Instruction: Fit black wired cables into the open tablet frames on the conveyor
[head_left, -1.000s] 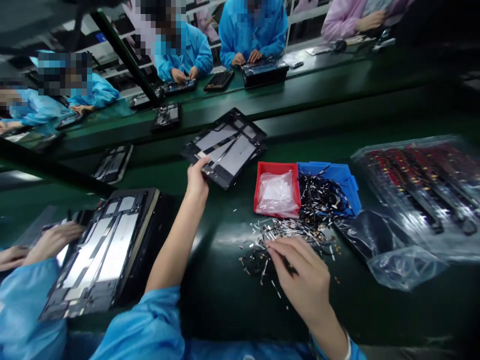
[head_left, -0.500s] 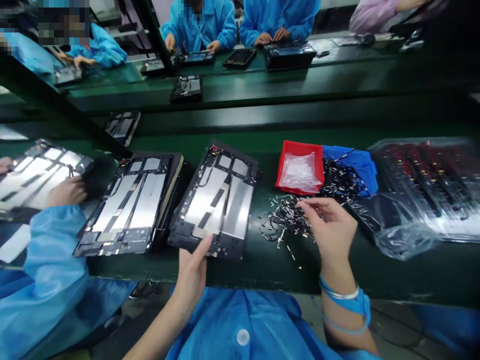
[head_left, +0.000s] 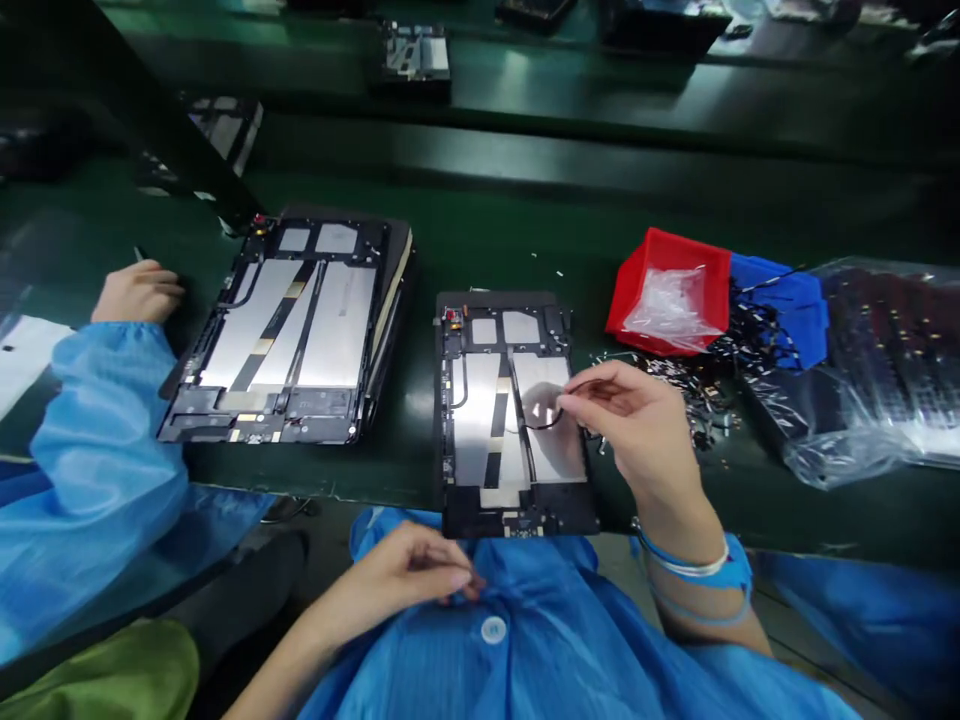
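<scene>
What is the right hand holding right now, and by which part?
A thin black flexible cable, pinched between the thumb and forefinger of the right hand, apparently near one end, above a black tablet frame with silver panels.

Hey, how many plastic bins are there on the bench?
2: a red bin holding a clear plastic bag, and a blue bin right beside it, partly under black cables.

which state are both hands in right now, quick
Left hand: loosely closed at the blue smock, nothing visible in it.
Right hand: pinched closed, holding a thin black cable over a tablet frame.
</scene>
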